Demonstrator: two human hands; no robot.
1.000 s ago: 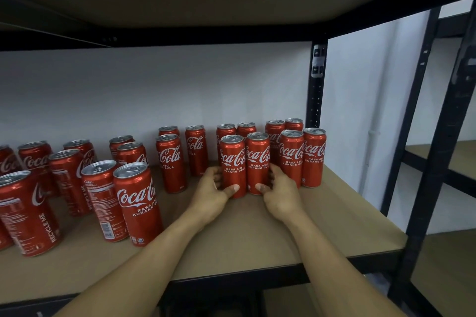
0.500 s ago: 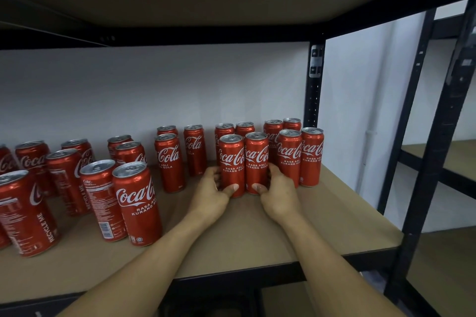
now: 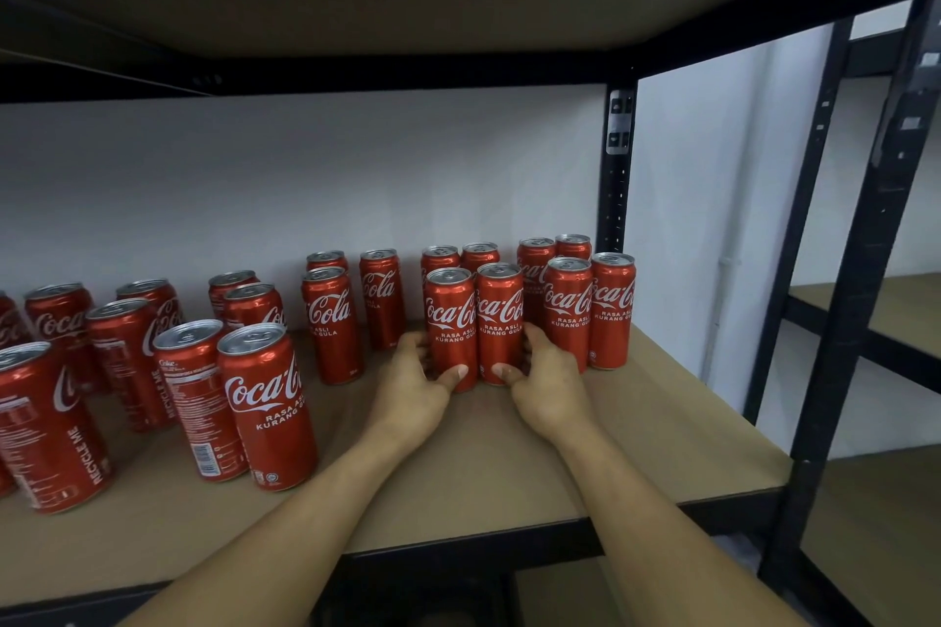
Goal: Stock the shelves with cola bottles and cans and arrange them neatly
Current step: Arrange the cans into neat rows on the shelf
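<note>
- Black metal rack, tan shelf board, white wall behind, another board overhead at 12 o'clock.
- Left grip is curled round the low part of the left front can: thumb across the front near the base, fingers wrapped round its 9 o'clock side.
- Right grip mirrors that on the right front can: thumb on the front near the base, fingers round the 3 o'clock side.
- Both grips narrow, closed onto their cans.
- Held cans stand upright on the shelf board, touching side by side, mid-view.
- At 3 o'clock of the pair: two more upright cans in the same row, packed close. Back-row cans show at 12 o'clock.
- At 9 o'clock: loose scatter of upright cans with gaps between. The nearest can is at 8 o'clock.
- Writing: white "Coca-Cola" script on red, with "RASA ASLI KURANG GULA" beneath it on the held cans and the nearest can.
- "RECYCLE ME" runs down the side of the far-left can.
- Barcode on the turned can beside the nearest can. Fine print unreadable.
</note>
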